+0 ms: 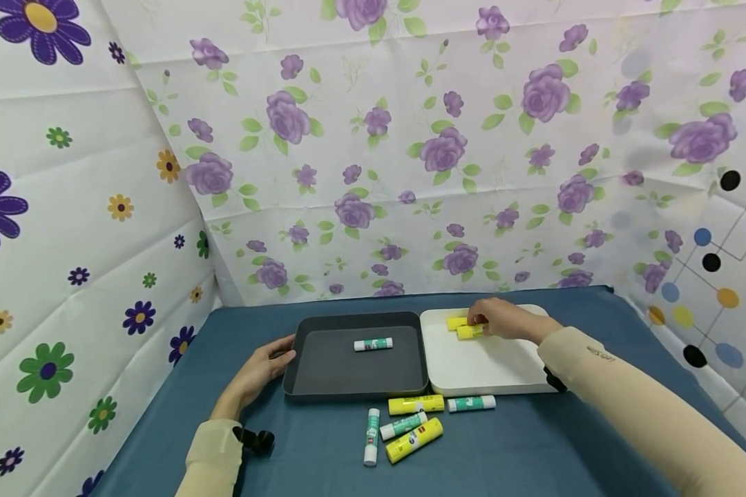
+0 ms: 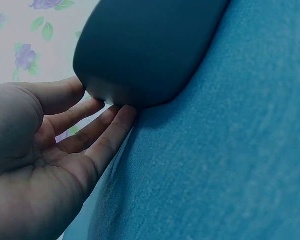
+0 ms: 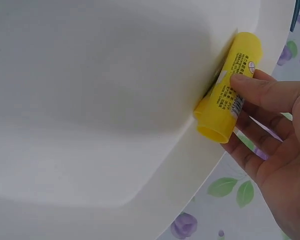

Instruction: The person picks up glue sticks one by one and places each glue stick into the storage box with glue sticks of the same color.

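Note:
My right hand [image 1: 503, 319] pinches a yellow glue stick [image 3: 228, 92] between thumb and fingers, over the far left part of the white tray [image 1: 491, 373]. Another yellow glue stick [image 1: 454, 322] lies right beside it in that tray, mostly hidden behind the held one in the right wrist view. At the left, my left hand [image 1: 256, 373] touches the side of the dark grey tray [image 1: 360, 386] with its fingertips, the fingers nearly straight. Inside the dark tray lies one green-and-white glue stick [image 1: 373, 344].
In front of the trays, several loose glue sticks lie on the blue cloth [image 1: 503, 455]: a yellow one [image 1: 416, 405] and a green-and-white one [image 1: 471, 404] near the tray edges, others closer to me. Flowered sheets [image 1: 373, 172] stand behind and at the sides.

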Demonstrator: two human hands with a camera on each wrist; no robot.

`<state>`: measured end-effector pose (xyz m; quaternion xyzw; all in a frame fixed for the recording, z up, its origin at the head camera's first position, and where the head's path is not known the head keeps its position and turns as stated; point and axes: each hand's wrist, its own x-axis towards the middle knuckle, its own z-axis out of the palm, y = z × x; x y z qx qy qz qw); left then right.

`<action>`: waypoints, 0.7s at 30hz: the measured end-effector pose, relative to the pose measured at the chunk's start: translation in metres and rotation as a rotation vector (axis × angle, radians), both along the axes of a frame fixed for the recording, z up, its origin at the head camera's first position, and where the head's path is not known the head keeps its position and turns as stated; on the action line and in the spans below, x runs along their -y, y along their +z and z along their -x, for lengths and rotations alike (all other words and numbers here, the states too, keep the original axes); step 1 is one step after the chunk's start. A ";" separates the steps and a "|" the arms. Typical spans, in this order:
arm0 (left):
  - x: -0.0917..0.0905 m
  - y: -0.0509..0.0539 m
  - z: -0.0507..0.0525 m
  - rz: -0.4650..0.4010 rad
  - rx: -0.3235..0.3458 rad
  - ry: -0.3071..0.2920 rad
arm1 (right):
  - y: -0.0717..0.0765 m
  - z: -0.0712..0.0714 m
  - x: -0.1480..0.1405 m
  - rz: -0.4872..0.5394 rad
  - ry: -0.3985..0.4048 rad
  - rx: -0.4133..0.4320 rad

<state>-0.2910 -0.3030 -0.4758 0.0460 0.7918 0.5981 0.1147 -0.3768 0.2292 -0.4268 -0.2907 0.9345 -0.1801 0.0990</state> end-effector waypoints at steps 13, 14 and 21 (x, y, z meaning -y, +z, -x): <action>0.000 0.000 0.002 -0.014 0.008 0.003 | -0.009 0.001 -0.004 -0.032 0.005 -0.052; 0.000 0.000 0.001 -0.011 0.009 0.003 | -0.009 0.001 -0.004 -0.035 0.005 -0.057; 0.000 -0.001 0.001 0.000 0.005 0.009 | -0.006 0.000 -0.004 -0.048 -0.014 -0.060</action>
